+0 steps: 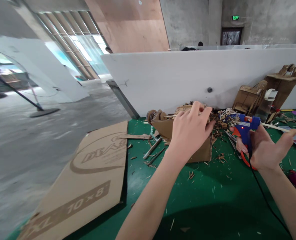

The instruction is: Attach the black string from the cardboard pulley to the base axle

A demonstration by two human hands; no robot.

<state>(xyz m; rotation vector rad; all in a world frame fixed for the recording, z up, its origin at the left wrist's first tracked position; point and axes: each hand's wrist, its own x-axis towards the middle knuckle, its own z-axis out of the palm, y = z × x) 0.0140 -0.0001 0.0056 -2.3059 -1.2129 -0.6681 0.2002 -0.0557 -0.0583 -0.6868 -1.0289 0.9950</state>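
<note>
Cardboard box (pixel 163 128) sits under L hand (pixel 191 131), fingers curled over its top edge. R hand (pixel 265 150) grips blue glue gun (pixel 245 128), nozzle twd box; scraps (pixel 221 156) btwn hands.

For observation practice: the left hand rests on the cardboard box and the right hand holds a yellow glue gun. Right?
No: the head view shows the glue gun is blue, not yellow. The left hand rests on the box, and the right hand holds the gun.

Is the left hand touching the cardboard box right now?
Touching. The head view shows the left hand laid over the cardboard box, fingers curled onto its top edge; the right hand holds the glue gun.
</note>
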